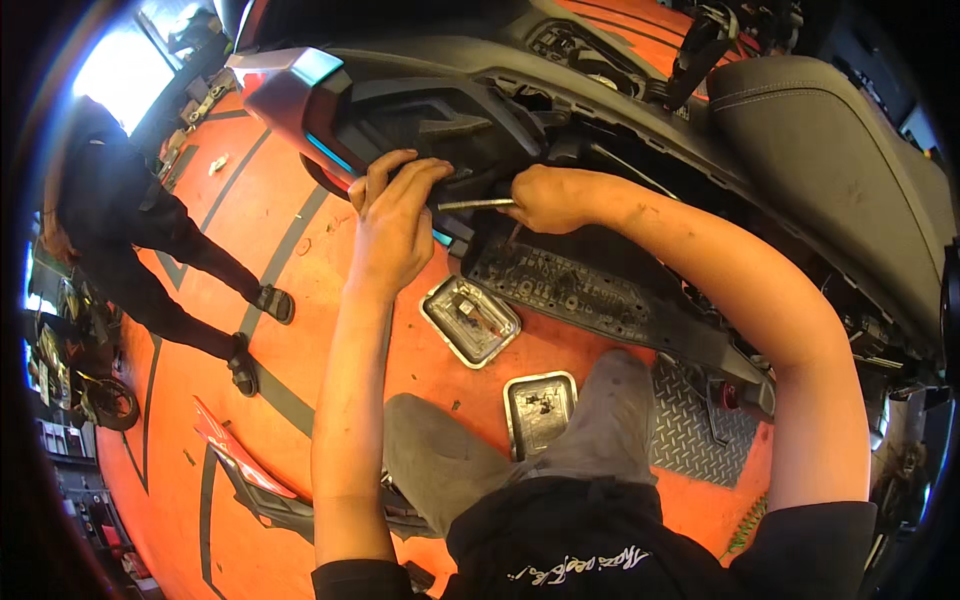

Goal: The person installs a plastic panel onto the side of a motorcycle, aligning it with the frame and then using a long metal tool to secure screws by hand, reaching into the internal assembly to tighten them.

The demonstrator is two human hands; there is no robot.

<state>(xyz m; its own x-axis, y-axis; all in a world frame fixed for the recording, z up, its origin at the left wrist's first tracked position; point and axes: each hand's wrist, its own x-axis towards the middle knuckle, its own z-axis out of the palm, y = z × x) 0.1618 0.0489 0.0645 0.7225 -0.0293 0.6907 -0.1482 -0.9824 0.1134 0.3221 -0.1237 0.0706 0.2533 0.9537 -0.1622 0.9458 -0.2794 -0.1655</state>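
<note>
Working at the rear of a scooter [560,90] standing on an orange floor [280,240]. Left hand [395,225] pressing down on the scooter's dark tail panel [440,125], fingers curled over its edge, gripping the plastic just beside the tail light [290,85]. Right hand [545,198] closing in a fist around a metal tool shaft [475,205], holding it level and pointing it toward the left hand, tip just beside those fingers and against the tail panel. Lying under the tail panel, a dirty black plate [570,290] hanging below the right hand. Resting on the floor near that plate, a clear rectangular tray [470,320] with small parts, and closer to the knees a metal tray [540,410], also holding bits. Lying left of the knees, well apart from the scooter, a red and black body panel [250,480]. Standing farther off, left of the tail light, another person in black clothes [130,220].
</note>
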